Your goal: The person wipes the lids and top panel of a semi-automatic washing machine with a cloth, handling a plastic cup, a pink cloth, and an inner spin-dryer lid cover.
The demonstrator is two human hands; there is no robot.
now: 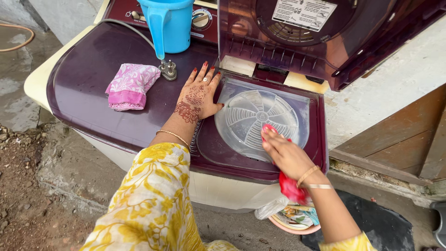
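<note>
Outdoors on a maroon washing machine (93, 69), the right hand (288, 155) grasps a red cloth (291, 188) on the clear spinner cover (260, 121); left hand (197, 97), fingers released flat beside the cover, should steady firm, overlapping wipes.

Blue plastic jug (170, 23) stands at back of closed maroon washer lid (88, 79). Folded pink cloth (129, 86) lies on lid, metal plug (167, 69) just right of it.

Home washing yard: twin-tub washing machine (139, 116), bare ground (28, 186).
</note>
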